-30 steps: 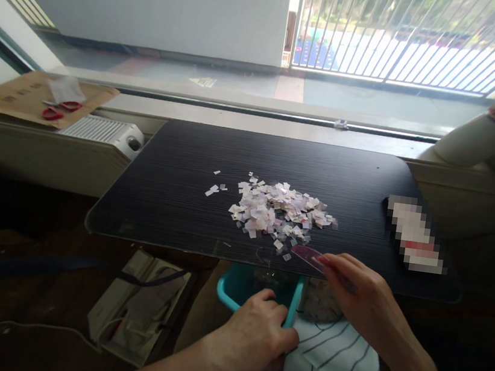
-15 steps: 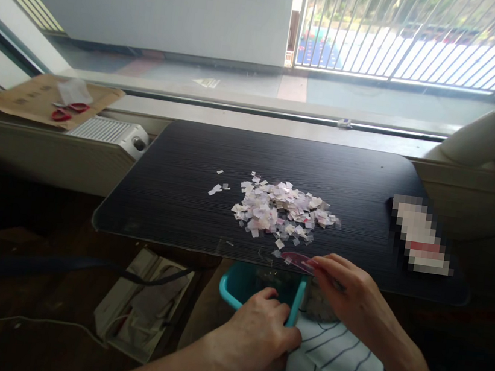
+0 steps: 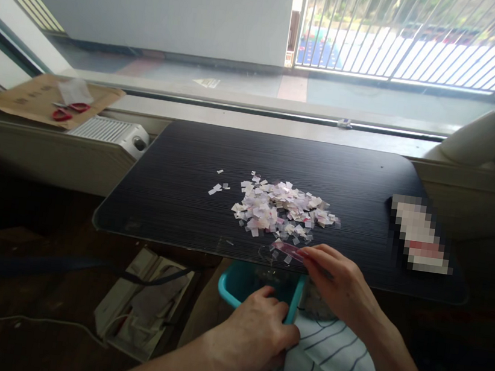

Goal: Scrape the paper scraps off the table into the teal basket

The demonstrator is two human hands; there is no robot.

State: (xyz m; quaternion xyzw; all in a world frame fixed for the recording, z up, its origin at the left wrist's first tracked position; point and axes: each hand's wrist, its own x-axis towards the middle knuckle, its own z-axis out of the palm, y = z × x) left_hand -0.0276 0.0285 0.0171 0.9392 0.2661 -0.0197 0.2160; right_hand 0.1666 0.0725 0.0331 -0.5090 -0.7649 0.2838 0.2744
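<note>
While pinching a pink strip [image 3: 288, 250] near small scraps [image 3: 260, 208] with the right hand [image 3: 338, 283], clasped the teal bin [image 3: 227, 287] below that grip with the left hand [image 3: 261, 333], seemingly for steadiness.

Scraps [image 3: 262, 212] on table [image 3: 172, 200], bin [image 3: 226, 286] below

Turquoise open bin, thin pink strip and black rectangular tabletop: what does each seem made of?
Turquoise open bin: probably moulded plastic, smooth satin; even colour and rounded rim suggest it.
Thin pink strip: likely glossy plastic, from its pale highlights; too small for certainty.
Black rectangular tabletop: perhaps wood-effect laminate, low sheen; fine parallel grain lines show, but real wood is possible.
</note>
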